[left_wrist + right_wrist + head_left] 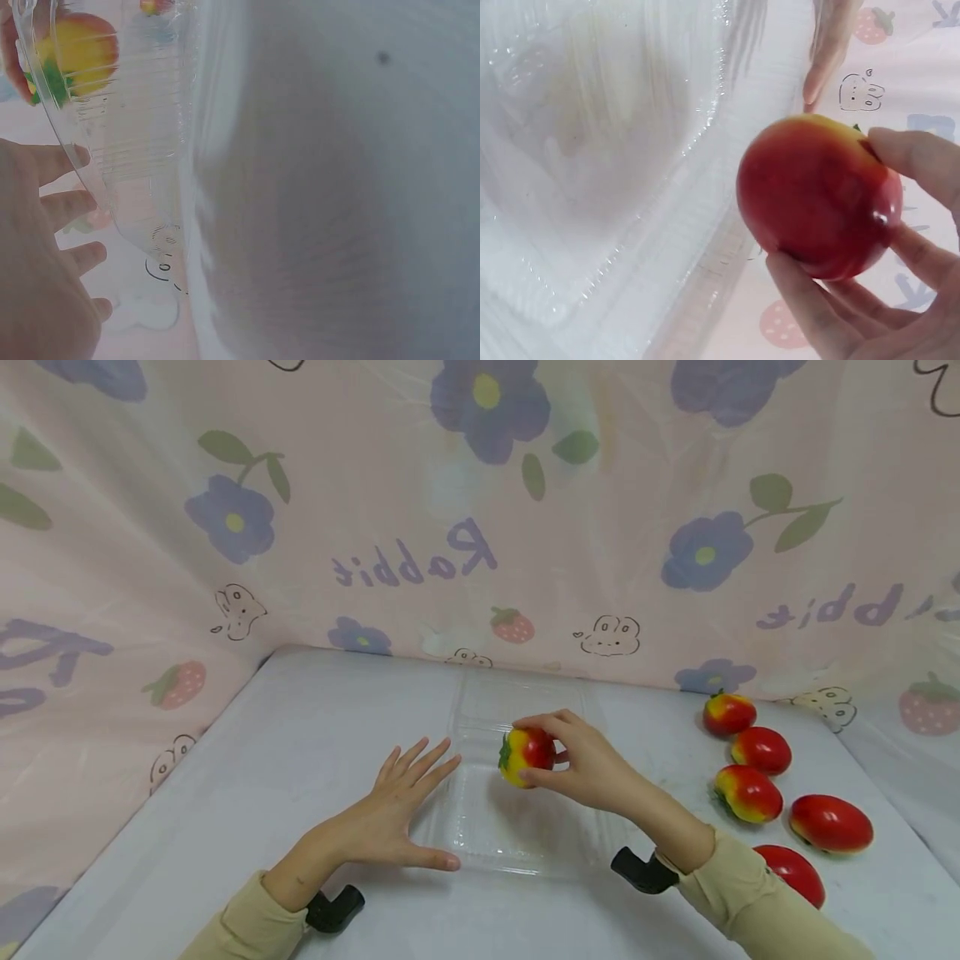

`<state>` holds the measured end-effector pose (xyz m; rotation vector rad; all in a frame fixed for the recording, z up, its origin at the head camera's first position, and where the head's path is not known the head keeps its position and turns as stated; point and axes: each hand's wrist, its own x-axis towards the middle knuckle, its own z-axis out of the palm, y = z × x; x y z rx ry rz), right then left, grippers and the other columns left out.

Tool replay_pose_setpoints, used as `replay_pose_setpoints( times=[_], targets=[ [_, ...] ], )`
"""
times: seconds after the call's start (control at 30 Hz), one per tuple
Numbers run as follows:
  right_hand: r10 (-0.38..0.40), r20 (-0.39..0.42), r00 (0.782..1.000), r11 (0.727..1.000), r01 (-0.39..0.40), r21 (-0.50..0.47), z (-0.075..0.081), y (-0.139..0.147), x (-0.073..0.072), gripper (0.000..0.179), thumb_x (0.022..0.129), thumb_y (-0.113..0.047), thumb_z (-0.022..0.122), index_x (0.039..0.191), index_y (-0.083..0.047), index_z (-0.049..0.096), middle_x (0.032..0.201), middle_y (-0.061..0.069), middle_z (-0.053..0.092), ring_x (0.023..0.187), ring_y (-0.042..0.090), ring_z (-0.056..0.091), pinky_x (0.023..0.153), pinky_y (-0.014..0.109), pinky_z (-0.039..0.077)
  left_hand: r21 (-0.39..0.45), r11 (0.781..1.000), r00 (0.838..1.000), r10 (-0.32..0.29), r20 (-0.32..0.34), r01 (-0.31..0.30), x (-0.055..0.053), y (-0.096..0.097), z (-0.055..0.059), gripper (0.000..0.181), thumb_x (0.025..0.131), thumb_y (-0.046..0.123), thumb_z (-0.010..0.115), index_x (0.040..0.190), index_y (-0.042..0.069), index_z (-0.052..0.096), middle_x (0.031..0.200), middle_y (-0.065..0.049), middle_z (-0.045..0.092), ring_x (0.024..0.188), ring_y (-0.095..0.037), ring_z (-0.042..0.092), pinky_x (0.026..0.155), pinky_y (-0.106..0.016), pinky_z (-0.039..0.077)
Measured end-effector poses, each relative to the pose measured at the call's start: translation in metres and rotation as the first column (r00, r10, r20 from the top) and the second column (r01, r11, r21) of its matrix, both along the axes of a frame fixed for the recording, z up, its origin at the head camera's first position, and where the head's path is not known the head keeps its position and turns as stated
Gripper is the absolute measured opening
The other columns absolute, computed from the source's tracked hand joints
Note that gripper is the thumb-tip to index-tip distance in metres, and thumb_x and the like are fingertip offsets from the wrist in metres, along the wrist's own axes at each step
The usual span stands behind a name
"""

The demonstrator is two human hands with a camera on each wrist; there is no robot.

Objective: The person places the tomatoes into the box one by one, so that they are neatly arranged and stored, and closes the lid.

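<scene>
My right hand holds a red-and-yellow fruit with a green leafy cap, thumb and fingers around its sides. The fruit is above a clear plastic box, whose lid lies folded back toward the wall. In the right wrist view, the glossy red side of the fruit faces the camera, beside the box wall. My left hand is spread at the box's left side, its fingers straight and holding nothing. From the left wrist, those fingertips show right at the clear rim.
Several similar fruits lie at the right of the white table, among them a fruit near the right edge and another partly behind my right sleeve. A printed cloth hangs behind and to the left of the table.
</scene>
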<state>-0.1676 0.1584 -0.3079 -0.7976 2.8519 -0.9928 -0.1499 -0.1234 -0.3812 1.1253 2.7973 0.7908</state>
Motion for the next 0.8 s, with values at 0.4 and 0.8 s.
replay_pose_setpoints(
  times=[0.4, 0.8],
  targets=[
    [0.117, 0.099, 0.988, 0.993, -0.114, -0.033, -0.017, -0.009, -0.016, 0.046, 0.082, -0.022, 0.076, 0.123, -0.013, 0.058, 0.115, 0.002, 0.063, 0.102, 0.020, 0.059, 0.086, 0.033, 0.056, 0.003, 1.000, 1.000, 0.004, 0.020, -0.004, 0.002, 0.001, 0.000, 0.110, 0.070, 0.068, 0.070, 0.155, 0.023, 0.017, 0.162, 0.003, 0.000, 0.149, -0.029, -0.005, 0.114, -0.064, -0.004],
    [0.188, 0.269, 0.944, 0.981, -0.167, -0.099, -0.030, -0.019, -0.029, 0.046, 0.083, -0.020, 0.075, 0.125, -0.015, 0.057, 0.126, 0.005, 0.060, 0.114, 0.026, 0.058, 0.090, 0.031, 0.055, 0.008, 1.000, 1.000, 0.000, 0.027, 0.000, 0.001, 0.001, 0.001, 0.110, 0.070, 0.066, 0.071, 0.155, 0.021, 0.018, 0.163, 0.000, 0.001, 0.148, -0.032, -0.005, 0.113, -0.065, -0.005]
  ],
)
